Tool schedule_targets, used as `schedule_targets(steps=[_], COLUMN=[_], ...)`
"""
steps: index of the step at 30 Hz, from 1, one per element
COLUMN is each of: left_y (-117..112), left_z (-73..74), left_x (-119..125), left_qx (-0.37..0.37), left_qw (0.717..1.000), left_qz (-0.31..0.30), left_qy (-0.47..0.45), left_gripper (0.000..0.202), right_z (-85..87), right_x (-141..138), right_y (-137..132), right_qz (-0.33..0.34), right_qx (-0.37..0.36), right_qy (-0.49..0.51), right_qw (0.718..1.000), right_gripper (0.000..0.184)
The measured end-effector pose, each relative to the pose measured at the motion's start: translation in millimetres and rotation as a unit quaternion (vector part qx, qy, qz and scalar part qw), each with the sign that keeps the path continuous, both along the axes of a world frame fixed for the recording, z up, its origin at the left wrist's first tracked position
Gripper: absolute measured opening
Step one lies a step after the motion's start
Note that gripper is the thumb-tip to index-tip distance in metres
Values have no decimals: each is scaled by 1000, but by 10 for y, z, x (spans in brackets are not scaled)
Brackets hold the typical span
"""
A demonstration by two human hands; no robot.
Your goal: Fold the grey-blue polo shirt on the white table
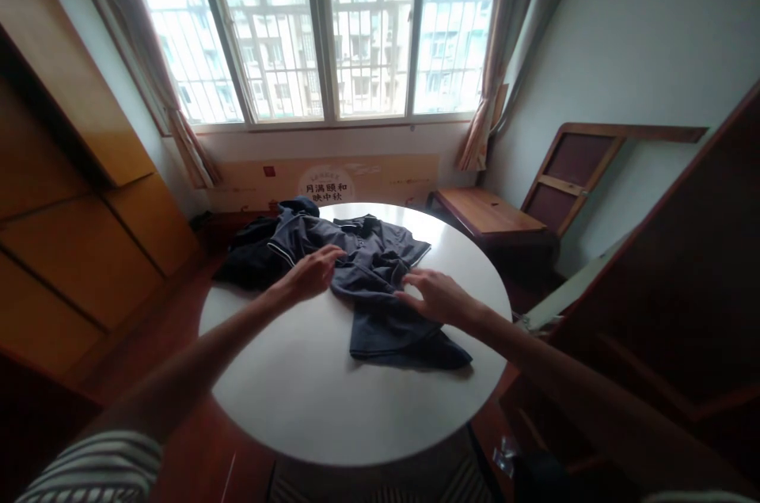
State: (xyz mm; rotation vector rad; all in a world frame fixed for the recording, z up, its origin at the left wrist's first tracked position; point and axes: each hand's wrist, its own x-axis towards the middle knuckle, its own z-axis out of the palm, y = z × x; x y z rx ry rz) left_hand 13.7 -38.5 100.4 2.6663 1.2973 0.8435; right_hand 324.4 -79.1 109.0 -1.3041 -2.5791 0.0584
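A dark grey short-sleeved shirt (380, 261) with pale trim on its sleeve edges lies rumpled on a round white table (285, 392). Its collar points toward the window, and its lower part is bunched and folded over toward me. My left hand (314, 273) is at the shirt's left side, fingers loosely bent, with no cloth visibly gripped. On the right, my right hand (436, 297) hovers by the bunched cloth, thumb and fingers apart. Any light contact with the fabric is unclear. Black clothing (252, 249) is heaped beside the shirt at the table's left edge.
A wooden chair (492, 210) stands beyond the table to the right, near a folded wooden frame (570, 162). Yellow-brown cabinets (77, 273) line the left wall. Behind the table, a printed cardboard panel (385, 178) sits below the barred window (368, 36).
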Motion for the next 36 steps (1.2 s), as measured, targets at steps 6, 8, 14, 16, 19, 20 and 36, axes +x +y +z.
schedule_targets(steps=[6,8,14,16,19,20,36], left_y=[-304,-281,-255,-273,-312,-330,-688], left_z=[-455,-485,-465,-423,-341,-315,-468], left_x=[203,232,138,-5,-312,-423,-493], left_qx=[-84,-77,-12,17,7,-18,-240], left_qw=[992,992,999,999,990,987,950], left_qz=[-48,-37,-34,6,74,95,185], left_qy=[80,88,28,-43,-120,-129,-81], left_gripper=[65,59,22,17,18,20,48], right_z=[-424,-390,-162,-115,-102,-116,-137], right_x=[253,230,-59,-144,-187,-175,520], right_y=[-310,-356,-727,-867,-982,-986,-678], right_qz=[-37,-13,99,217,338,335,57], right_qx=[-102,-116,13,30,0,-18,-271], right_qy=[-13,7,89,115,150,163,112], right_qw=[994,993,991,969,929,928,954], right_gripper=[56,26,32,41,47,47,23])
